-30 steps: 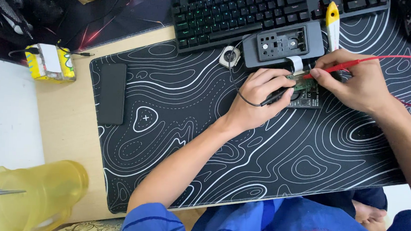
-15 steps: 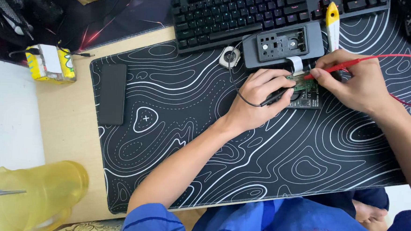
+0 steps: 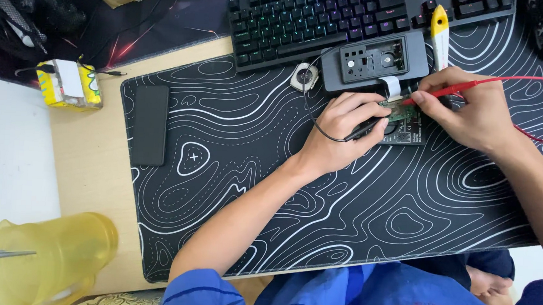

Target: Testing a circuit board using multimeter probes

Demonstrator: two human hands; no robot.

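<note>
1. Probe slip — the right hand [image 3: 472, 113] pinches a red test probe [image 3: 448, 92], tip on the small circuit board [image 3: 404, 123] lying on the black desk mat [image 3: 233, 169] just below the grey housing [image 3: 375, 60]. A slip could bridge neighbouring contacts.
2. The left hand [image 3: 341, 128], fingers curled, pinches a black probe [image 3: 362, 129] on the same board — uneven pressure could shift it.
3. The red lead [image 3: 535, 83] could snag the wrist.

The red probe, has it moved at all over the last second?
No. The red probe keeps its tip on the circuit board, just below the grey case.
</note>
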